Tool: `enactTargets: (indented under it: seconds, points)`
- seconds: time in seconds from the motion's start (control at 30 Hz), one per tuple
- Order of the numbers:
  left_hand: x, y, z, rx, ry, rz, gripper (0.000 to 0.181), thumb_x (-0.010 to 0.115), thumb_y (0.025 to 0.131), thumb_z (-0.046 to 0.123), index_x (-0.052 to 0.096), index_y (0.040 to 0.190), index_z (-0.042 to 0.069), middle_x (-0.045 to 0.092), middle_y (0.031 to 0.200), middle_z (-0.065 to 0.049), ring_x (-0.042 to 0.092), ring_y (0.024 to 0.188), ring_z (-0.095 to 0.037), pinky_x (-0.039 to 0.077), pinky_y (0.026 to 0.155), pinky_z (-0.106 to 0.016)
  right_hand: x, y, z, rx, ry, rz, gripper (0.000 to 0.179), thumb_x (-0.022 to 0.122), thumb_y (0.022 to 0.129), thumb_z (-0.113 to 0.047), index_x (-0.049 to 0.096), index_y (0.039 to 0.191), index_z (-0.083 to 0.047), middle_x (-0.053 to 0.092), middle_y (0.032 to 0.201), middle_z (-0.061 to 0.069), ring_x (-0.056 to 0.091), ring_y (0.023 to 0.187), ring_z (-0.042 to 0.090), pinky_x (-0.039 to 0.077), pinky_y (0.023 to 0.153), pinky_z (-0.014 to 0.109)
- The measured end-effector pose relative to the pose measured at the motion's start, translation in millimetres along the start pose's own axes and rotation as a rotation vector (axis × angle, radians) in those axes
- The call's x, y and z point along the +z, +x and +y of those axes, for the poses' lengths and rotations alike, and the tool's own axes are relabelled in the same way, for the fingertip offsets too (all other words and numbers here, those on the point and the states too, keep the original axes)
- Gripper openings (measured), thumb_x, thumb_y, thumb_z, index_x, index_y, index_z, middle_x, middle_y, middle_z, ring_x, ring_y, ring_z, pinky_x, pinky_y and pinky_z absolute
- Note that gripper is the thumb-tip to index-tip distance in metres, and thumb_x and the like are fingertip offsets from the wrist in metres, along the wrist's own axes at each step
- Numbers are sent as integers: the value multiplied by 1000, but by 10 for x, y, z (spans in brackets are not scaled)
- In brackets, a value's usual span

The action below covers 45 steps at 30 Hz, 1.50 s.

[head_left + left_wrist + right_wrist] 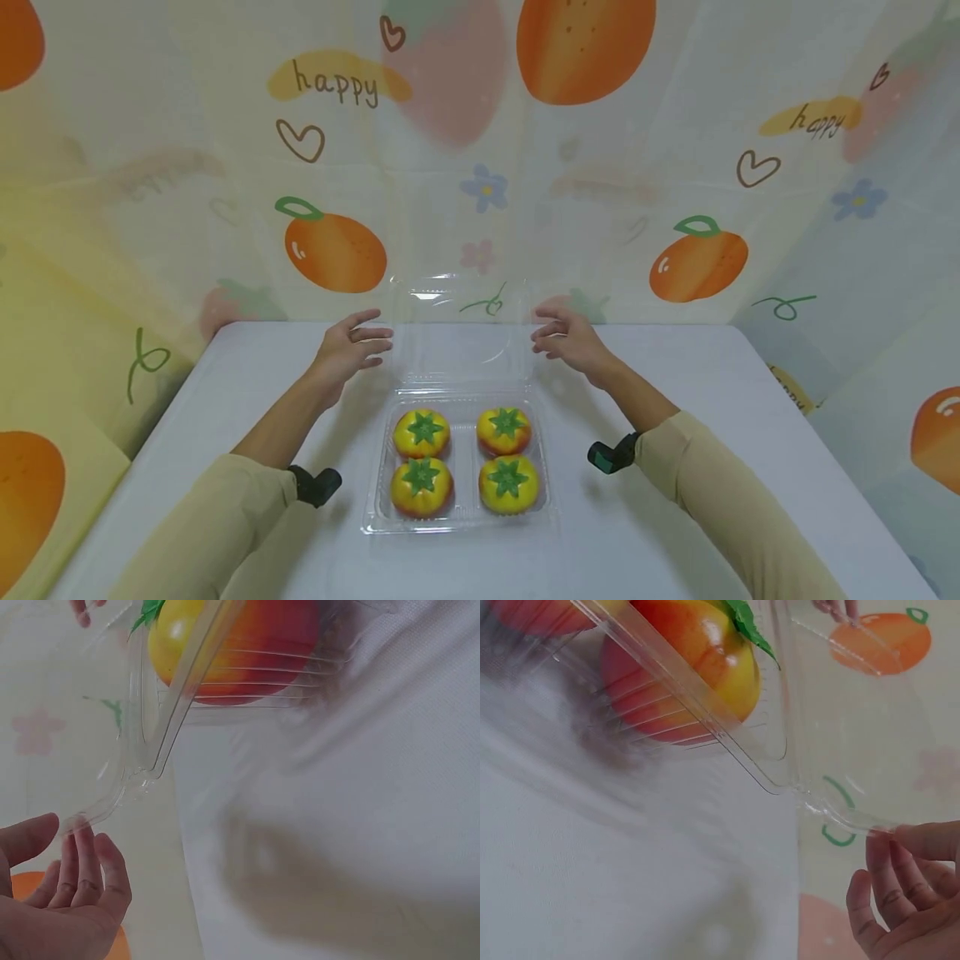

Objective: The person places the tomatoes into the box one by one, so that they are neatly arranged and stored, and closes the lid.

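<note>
A clear plastic clamshell box (465,527) lies on the table with its lid (461,350) raised upright at the back. In its tray sit several round yellow-and-red fruits (508,485) topped with green star-shaped leaves, apparently persimmons. My left hand (347,354) is at the lid's left edge; the left wrist view has the lid rim (105,806) between thumb and fingertips. On the opposite side, my right hand (573,340) pinches the lid's right edge, thumb against fingertips in the right wrist view. The other fingers of both hands are spread and gently bent.
The box stands near the middle of a white-covered table (645,533). Behind and beside it hangs a fruit-patterned cloth (600,175), close to the table's back edge. A small black device (315,486) is strapped at the left wrist, another (613,454) at the right.
</note>
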<state>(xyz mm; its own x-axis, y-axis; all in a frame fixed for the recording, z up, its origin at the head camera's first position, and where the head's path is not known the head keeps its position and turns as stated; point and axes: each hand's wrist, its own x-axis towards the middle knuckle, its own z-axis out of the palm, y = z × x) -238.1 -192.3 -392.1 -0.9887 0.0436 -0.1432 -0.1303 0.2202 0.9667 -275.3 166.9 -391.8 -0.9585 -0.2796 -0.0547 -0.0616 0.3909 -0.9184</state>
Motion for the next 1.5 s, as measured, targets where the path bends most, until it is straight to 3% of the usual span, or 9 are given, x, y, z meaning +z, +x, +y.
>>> enactTargets:
  seconds: [0.2,0.43,0.63,0.83,1.03,1.2,1.27,1.5]
  points:
    - [-12,-21,19,32,51,20,48,61,98,7,48,144,2,56,134,-24,56,123,-37,48,101,-41,-22,-54,-39,-60,-23,-23,39,58,97,-1,52,135,4,63,114,25,68,99,34,55,90,41]
    - [-26,-66,43,85,50,2,41,62,98,7,52,136,-3,57,124,-21,59,116,-36,52,96,-34,-70,-157,-96,-109,-42,-32,24,59,97,0,52,118,8,62,109,26,68,96,31,56,83,30]
    - [-30,-115,82,119,65,-9,34,65,97,10,56,128,-2,61,120,-19,62,109,-29,53,95,-32,-124,-246,-102,-207,-53,-40,17,60,95,4,55,111,8,62,100,20,67,95,34,55,81,25]
    - [-37,-186,74,160,80,-19,29,67,95,11,60,121,0,64,114,-15,63,107,-29,53,90,-22,-150,-316,-75,-305,-104,-41,7,61,96,3,59,102,1,64,97,17,68,94,33,56,88,31]
    - [-41,-254,-1,232,70,-48,25,69,94,11,63,115,-1,65,111,-17,63,104,-31,53,89,-20,-133,-408,-96,-396,-194,-27,7,62,93,6,61,97,1,66,95,15,68,93,30,56,88,44]
    - [-75,-295,-73,284,65,-95,23,71,93,12,66,111,-3,67,106,-13,65,98,-21,53,89,-20,-123,-512,-87,-436,-293,-8,10,66,91,6,64,95,-2,68,93,11,68,91,25,57,86,44]
    - [-98,-311,-97,294,65,-117,23,71,93,11,67,109,-4,68,104,-11,66,95,-16,53,89,-21,-123,-532,-38,-449,-322,-5,10,67,90,4,66,94,-6,68,93,6,67,89,20,58,85,40]
    - [-153,-401,-130,269,119,-160,24,76,89,15,72,106,-3,72,102,-9,67,93,-16,54,87,-23,-88,-669,-7,-443,-385,-24,14,69,89,3,69,102,-2,72,98,7,66,90,19,58,84,42]
